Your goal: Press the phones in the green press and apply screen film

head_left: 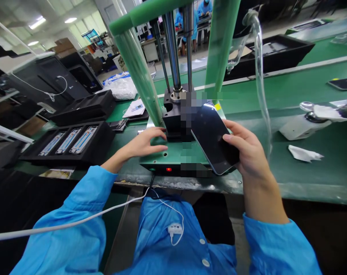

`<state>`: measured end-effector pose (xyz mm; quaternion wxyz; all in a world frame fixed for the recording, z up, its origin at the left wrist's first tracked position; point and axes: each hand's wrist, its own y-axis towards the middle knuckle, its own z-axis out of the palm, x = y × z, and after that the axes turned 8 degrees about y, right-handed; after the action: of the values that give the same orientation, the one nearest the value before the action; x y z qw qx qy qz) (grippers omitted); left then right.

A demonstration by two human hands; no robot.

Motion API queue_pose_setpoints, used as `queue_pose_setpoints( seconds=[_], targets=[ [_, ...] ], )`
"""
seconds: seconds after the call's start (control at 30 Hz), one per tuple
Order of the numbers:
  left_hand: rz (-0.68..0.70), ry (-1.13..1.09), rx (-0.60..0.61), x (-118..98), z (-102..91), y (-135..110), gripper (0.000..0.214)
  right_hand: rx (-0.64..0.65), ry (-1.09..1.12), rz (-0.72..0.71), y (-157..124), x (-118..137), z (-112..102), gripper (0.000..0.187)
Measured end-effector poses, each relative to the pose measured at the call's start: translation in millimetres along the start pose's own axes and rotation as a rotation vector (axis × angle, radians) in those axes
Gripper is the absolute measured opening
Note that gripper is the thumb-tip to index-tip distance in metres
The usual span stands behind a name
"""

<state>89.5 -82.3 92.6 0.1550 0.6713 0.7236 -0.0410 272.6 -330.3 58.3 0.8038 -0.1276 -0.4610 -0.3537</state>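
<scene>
A smartphone (212, 139) with a dark glossy screen is tilted in my right hand (248, 147), thumb on its face and fingers behind it. It hangs over the right front of a green-framed press (145, 158). My left hand (147, 143) reaches to the left of the press's black block (175, 128), fingers apart and curved, with nothing between them. A red lit button (169, 169) shows on the front of the base. Blurred squares hide part of the press's middle and the phone's upper edge.
At left, a black foam tray (84, 154) holds several phone-sized parts. A clear hose (259, 76) hangs right of the press. Farther right are a white dispenser bottle (302, 126) and crumpled tissue (304, 153). A white cable (76, 221) crosses my left sleeve. People in blue work behind.
</scene>
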Motion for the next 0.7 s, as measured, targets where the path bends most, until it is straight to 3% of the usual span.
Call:
queue_pose_setpoints(
  seconds=[0.1,0.2,0.33,0.53,0.7],
  targets=[
    [0.046,0.075,0.147,-10.6,5.5,-10.1,0.067,0.005,-0.002,-0.024,-0.2,-0.1,-0.8,0.036],
    [0.069,0.131,0.148,-15.5,16.9,-9.9,0.085,0.007,-0.004,-0.039,-1.0,-0.7,-0.7,0.033],
    [0.101,0.218,0.082,-19.1,29.8,6.8,0.074,-0.024,-0.033,-0.047,-1.7,-2.1,-0.2,0.034],
    [-0.094,0.461,-0.027,-45.5,37.0,26.3,0.068,-0.037,0.000,-0.098,-0.7,-4.6,-2.8,0.036],
    [-0.221,0.349,-0.138,-59.7,45.9,26.6,0.061,-0.018,0.040,-0.118,-2.2,-1.9,-2.0,0.034]
  ],
)
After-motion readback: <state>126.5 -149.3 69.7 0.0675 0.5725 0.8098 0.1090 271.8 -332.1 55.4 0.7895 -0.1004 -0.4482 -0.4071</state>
